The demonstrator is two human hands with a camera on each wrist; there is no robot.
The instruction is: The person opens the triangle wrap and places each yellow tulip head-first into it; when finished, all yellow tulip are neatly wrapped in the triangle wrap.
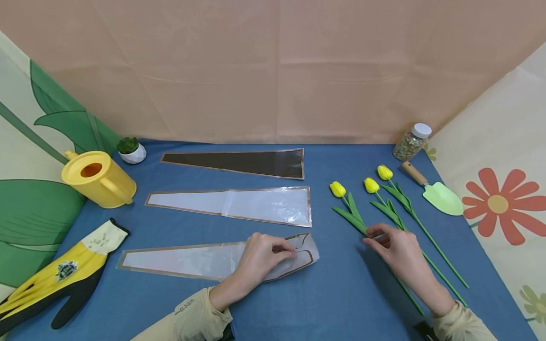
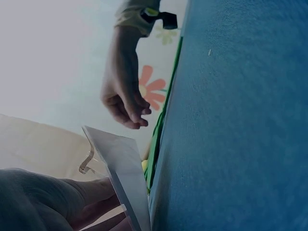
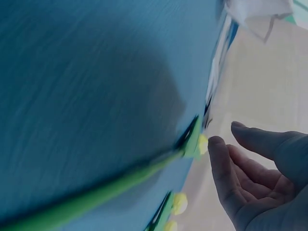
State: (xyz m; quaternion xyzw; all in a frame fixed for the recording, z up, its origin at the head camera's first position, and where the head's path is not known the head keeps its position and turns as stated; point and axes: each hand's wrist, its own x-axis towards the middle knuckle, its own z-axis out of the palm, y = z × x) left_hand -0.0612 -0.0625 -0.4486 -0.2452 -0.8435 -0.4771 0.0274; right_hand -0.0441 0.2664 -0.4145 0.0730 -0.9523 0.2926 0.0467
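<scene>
My left hand point(image 1: 262, 255) pinches the wide end of the nearest tapered clear plastic sleeve point(image 1: 183, 261), which has a brown border. That end is lifted and gapes a little; in the left wrist view its sheet point(image 2: 120, 159) stands up beside the fingers. Over the leftmost yellow tulip point(image 1: 338, 189) hovers my right hand point(image 1: 396, 248), thumb and forefinger apart. The right wrist view shows nothing between those fingers, with the tulip's green stem point(image 3: 120, 185) below them. Two more yellow tulips point(image 1: 371, 185) point(image 1: 385, 172) lie to the right.
Behind lie a second clear sleeve point(image 1: 264, 203) and a dark sleeve point(image 1: 239, 162). A yellow watering can point(image 1: 115, 182), potted succulent point(image 1: 133, 154) and yellow-black glove point(image 1: 64, 277) are at left. A green trowel point(image 1: 443, 198) and lidded jar point(image 1: 410, 144) sit at right.
</scene>
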